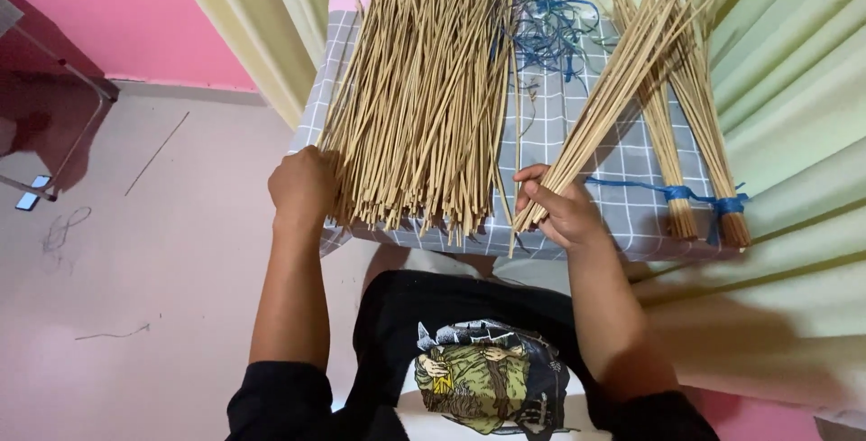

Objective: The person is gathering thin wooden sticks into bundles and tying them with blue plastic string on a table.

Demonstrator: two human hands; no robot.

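From the head camera, your right hand (561, 211) is closing tightly around a small bundle of sticks (622, 71), its long axis pointing toward one o'clock. Your left hand (302, 187) is resting, fingers curled, against the big stick pile (419, 98) at nine o'clock of it, on the checked cloth (622, 179).

Single view, head-worn camera: looks steeply down from above the person's chest, facing forward over a checked cloth surface (559, 125) at close range. Forearms enter from the lower centre of the frame; pink floor fills the left, pale green curtain the right
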